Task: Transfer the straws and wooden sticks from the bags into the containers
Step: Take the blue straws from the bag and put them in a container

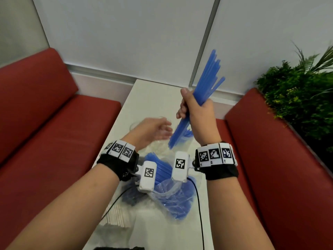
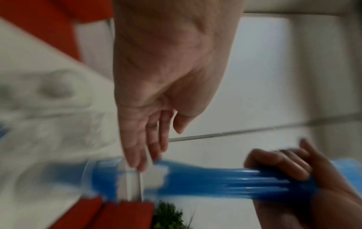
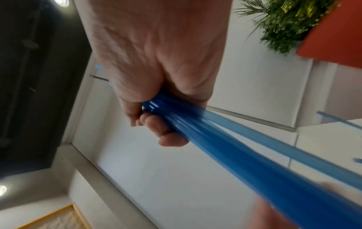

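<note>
Head view, item one: right hand (image 1: 197,112), raised above the white table (image 1: 144,98), fingers and thumb curled tight round a bundle of blue straws (image 1: 207,83). The bundle was gripped near its middle and tilted, upper ends fanned toward the wall, lower ends pointing down toward a clear container (image 1: 158,147) on the table. Right wrist view confirmed the clamp: fingers (image 3: 154,122) wrapped under the straws (image 3: 245,155), thumb side pressed on top, no gap showing.

Item two: left hand (image 1: 153,130), blurred, held over the clear container, fingers loosely extended and slightly spread, palm turned toward the bundle, holding nothing. In the left wrist view its fingertips (image 2: 137,164) lay at or just beside the lower part of the straws (image 2: 215,179); whether they touched could not be told through the blur.

Item three: clear plastic bag (image 1: 173,195), lying on the table nearer the person, below the wrists, with more blue straws inside and spilling from its mouth.

Item four: pack of pale wooden sticks (image 1: 117,215), flat at the table's left edge, near the bag.

Surroundings: red bench seats (image 1: 45,123) on both sides, green plant (image 1: 297,91) at right.
</note>
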A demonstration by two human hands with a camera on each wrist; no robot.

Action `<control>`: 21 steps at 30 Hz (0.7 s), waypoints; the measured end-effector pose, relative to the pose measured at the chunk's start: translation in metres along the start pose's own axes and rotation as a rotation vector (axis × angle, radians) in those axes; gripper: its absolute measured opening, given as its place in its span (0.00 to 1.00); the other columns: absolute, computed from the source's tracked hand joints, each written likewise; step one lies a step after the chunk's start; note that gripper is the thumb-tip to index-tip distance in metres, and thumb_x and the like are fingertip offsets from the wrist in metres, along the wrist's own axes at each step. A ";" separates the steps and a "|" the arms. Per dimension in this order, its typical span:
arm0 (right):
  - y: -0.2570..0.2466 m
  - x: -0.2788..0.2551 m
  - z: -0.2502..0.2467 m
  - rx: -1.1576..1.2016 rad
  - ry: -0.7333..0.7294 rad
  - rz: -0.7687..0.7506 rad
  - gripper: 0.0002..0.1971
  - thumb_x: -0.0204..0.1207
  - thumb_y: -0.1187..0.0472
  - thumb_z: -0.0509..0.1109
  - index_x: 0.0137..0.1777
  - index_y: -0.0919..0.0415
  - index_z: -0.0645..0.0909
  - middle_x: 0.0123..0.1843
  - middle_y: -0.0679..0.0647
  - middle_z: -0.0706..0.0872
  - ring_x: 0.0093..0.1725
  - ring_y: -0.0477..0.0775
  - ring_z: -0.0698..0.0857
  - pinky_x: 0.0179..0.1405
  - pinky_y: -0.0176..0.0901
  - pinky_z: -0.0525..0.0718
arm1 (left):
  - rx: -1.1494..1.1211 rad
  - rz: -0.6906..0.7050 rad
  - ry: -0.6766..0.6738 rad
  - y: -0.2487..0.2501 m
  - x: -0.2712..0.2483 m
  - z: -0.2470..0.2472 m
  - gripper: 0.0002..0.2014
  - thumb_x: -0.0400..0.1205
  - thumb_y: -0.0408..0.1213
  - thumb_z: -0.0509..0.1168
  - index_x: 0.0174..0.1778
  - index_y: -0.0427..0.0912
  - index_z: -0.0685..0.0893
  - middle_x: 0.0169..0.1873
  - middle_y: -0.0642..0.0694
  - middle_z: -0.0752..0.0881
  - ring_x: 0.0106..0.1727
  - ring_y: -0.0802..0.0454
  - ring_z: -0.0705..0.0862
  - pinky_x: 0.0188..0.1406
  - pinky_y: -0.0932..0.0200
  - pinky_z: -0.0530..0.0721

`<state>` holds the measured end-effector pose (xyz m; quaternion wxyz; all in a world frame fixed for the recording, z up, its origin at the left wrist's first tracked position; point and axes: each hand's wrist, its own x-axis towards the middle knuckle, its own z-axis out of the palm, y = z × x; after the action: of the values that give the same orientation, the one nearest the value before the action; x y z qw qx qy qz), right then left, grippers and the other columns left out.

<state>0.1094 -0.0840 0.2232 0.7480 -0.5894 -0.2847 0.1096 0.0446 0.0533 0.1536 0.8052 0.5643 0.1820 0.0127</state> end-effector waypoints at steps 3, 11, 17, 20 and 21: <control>-0.012 -0.002 0.004 0.021 0.013 -0.033 0.12 0.80 0.51 0.77 0.39 0.55 0.81 0.29 0.53 0.76 0.25 0.52 0.76 0.32 0.50 0.84 | -0.356 -0.327 -0.194 -0.029 0.002 0.010 0.26 0.88 0.49 0.57 0.56 0.26 0.86 0.56 0.30 0.87 0.59 0.33 0.87 0.64 0.40 0.83; -0.002 -0.015 -0.006 -0.041 -0.013 -0.013 0.09 0.79 0.59 0.78 0.45 0.58 0.79 0.30 0.53 0.78 0.30 0.55 0.81 0.43 0.57 0.89 | -0.674 -0.411 -0.201 -0.038 0.000 0.032 0.15 0.83 0.32 0.62 0.47 0.22 0.88 0.46 0.30 0.86 0.45 0.36 0.90 0.45 0.45 0.91; -0.002 -0.020 -0.012 0.050 -0.081 0.074 0.15 0.80 0.59 0.76 0.36 0.57 0.75 0.28 0.51 0.72 0.28 0.53 0.76 0.43 0.51 0.86 | -0.569 -0.499 -0.212 -0.042 0.007 0.030 0.07 0.83 0.34 0.61 0.39 0.38 0.78 0.28 0.46 0.74 0.21 0.58 0.72 0.06 0.71 0.64; -0.001 -0.022 -0.018 0.101 -0.235 0.149 0.20 0.80 0.62 0.74 0.29 0.56 0.71 0.28 0.53 0.69 0.30 0.54 0.75 0.47 0.48 0.85 | -0.501 -0.527 -0.244 -0.044 0.008 0.025 0.10 0.84 0.37 0.61 0.37 0.40 0.75 0.28 0.47 0.71 0.18 0.59 0.66 0.08 0.72 0.54; 0.000 -0.021 -0.021 0.105 -0.282 0.173 0.20 0.80 0.62 0.74 0.28 0.57 0.70 0.28 0.54 0.68 0.30 0.55 0.75 0.50 0.50 0.84 | -0.491 -0.532 -0.254 -0.044 0.007 0.025 0.09 0.82 0.37 0.63 0.36 0.39 0.76 0.29 0.46 0.73 0.17 0.59 0.66 0.08 0.72 0.54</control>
<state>0.1035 -0.1115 0.2140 0.7183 -0.5506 -0.3287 0.2699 0.0506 0.0168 0.1190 0.9076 0.2850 0.2123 -0.2235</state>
